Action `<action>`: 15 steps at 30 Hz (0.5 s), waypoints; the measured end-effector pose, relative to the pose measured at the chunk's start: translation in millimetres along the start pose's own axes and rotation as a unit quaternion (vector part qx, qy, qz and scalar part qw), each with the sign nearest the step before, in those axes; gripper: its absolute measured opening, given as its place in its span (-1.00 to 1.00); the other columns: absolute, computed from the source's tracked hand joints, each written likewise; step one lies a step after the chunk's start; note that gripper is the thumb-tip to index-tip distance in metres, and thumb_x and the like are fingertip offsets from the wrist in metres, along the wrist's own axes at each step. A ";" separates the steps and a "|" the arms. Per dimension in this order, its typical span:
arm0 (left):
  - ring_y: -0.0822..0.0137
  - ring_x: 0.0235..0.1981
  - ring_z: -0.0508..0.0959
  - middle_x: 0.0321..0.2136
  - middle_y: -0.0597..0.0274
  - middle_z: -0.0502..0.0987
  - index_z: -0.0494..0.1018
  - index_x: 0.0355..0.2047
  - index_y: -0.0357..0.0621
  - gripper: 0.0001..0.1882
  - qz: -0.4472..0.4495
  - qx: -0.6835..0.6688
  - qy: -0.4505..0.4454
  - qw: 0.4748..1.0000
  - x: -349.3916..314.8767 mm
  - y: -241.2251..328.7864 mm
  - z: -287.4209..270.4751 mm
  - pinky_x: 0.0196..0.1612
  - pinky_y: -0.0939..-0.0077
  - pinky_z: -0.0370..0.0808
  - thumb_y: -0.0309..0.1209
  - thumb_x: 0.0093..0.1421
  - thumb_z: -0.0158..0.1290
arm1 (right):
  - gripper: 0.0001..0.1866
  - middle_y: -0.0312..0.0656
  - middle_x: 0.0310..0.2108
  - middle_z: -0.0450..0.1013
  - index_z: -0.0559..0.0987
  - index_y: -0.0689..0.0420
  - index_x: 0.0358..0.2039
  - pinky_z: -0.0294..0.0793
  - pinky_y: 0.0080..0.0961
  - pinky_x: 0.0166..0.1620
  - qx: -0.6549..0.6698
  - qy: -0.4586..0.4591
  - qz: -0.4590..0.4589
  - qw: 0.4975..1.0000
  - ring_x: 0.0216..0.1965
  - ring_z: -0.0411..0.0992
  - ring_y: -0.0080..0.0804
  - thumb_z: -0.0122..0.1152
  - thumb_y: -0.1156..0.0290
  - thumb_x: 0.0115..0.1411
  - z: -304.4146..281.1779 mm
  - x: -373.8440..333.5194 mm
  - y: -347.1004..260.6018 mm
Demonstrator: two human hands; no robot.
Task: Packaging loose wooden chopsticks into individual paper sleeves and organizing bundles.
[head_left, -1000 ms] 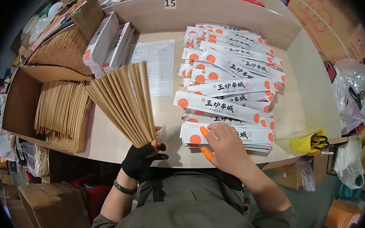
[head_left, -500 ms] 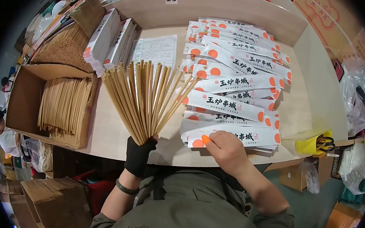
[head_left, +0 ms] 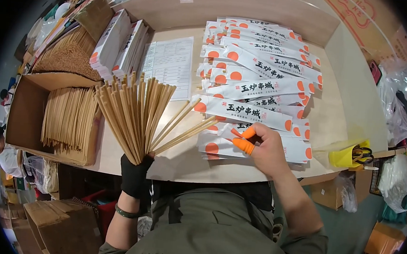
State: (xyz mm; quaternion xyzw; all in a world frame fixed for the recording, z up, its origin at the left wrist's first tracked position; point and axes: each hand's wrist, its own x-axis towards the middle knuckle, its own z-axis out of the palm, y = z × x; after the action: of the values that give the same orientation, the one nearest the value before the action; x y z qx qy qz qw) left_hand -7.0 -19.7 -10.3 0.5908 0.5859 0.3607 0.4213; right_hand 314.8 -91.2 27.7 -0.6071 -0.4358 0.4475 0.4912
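My left hand [head_left: 135,175], in a black fingerless glove, is closed around the lower ends of a fanned bundle of wooden chopsticks [head_left: 135,119]. A few chopsticks splay off to the right, their tips near the paper sleeves. Orange finger cots cover the thumb and a finger of my right hand [head_left: 269,152]. Those fingertips pinch the lifted left end of a white paper chopstick sleeve [head_left: 227,131] with an orange mark. Below it lies the front stack of sleeves [head_left: 210,149]. More sleeves [head_left: 256,88] with orange dots overlap in a pile behind, some with chopstick ends showing.
At the left, a cardboard box [head_left: 96,137] holds many chopsticks, with another packed box [head_left: 61,53] behind. Bundled sleeves [head_left: 110,43] stand beside a printed sheet [head_left: 170,60]. Scissors [head_left: 364,156] sit in a yellow holder [head_left: 342,156] at the table's right edge.
The left hand has moved left with the chopsticks, and a few now spread apart to the right. The right hand has risen slightly and lifted a sleeve's end off the stack.
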 end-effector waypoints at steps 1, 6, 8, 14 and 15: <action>0.51 -0.59 0.41 -0.65 0.38 0.44 0.47 -0.49 -0.24 -0.79 0.016 0.006 -0.004 1.000 -1.8 3.2 -3.1 -0.54 0.59 0.32 -0.37 0.07 0.23 | -0.80 -0.46 -0.51 0.34 0.48 0.23 -0.52 0.28 -0.68 -0.42 0.000 0.001 -0.001 1.000 -0.52 0.23 -0.75 0.39 0.51 0.01 -1.8 0.0 -6.0; 0.49 -0.45 0.48 -0.49 0.31 0.53 0.50 -0.31 -0.29 -0.75 0.106 0.046 -0.011 0.993 -3.1 11.9 -14.1 -0.38 0.54 0.43 -0.40 0.05 0.24 | -0.86 -0.41 -0.53 0.37 0.56 0.24 -0.46 0.28 -0.67 -0.39 -0.003 -0.038 -0.013 0.999 -0.50 0.27 -0.69 0.39 0.54 -0.01 -7.8 -0.8 -11.3; 0.47 -0.39 0.52 -0.42 0.26 0.57 0.50 -0.26 -0.29 -0.72 0.084 0.106 -0.072 0.988 3.3 15.7 -25.4 -0.31 0.53 0.46 -0.42 0.04 0.24 | -0.86 -0.37 -0.52 0.39 0.57 0.23 -0.46 0.31 -0.64 -0.38 -0.091 -0.064 -0.068 0.991 -0.48 0.31 -0.62 0.38 0.51 -0.02 -12.4 -1.7 -15.8; 0.41 -0.37 0.55 -0.42 0.29 0.55 0.47 -0.27 -0.27 -0.76 0.025 -0.123 -0.066 0.990 5.0 40.5 29.9 -0.21 0.49 0.52 -0.42 0.08 0.20 | -0.82 -0.25 -0.48 0.45 0.59 0.15 -0.41 0.39 -0.46 -0.34 -0.334 -0.051 -0.412 0.846 -0.40 0.43 -0.33 0.34 0.39 -0.04 39.9 7.2 -15.6; 0.40 -0.31 0.56 -0.41 0.27 0.54 0.47 -0.36 -0.25 -0.92 0.074 -0.296 -0.100 0.947 -3.7 62.8 57.4 -0.17 0.47 0.52 -0.54 0.12 0.12 | -0.82 -0.24 -0.47 0.46 0.59 0.13 -0.38 0.40 -0.41 -0.32 -0.345 -0.072 -0.464 0.813 -0.38 0.44 -0.28 0.31 0.36 -0.03 50.1 10.1 -18.0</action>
State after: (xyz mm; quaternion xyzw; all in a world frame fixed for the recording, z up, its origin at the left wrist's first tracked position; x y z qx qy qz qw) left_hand 69.9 -25.1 25.7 0.5145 0.3626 0.4870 0.6055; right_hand 266.7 -68.6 38.5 -0.4284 -0.8254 0.0289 0.3666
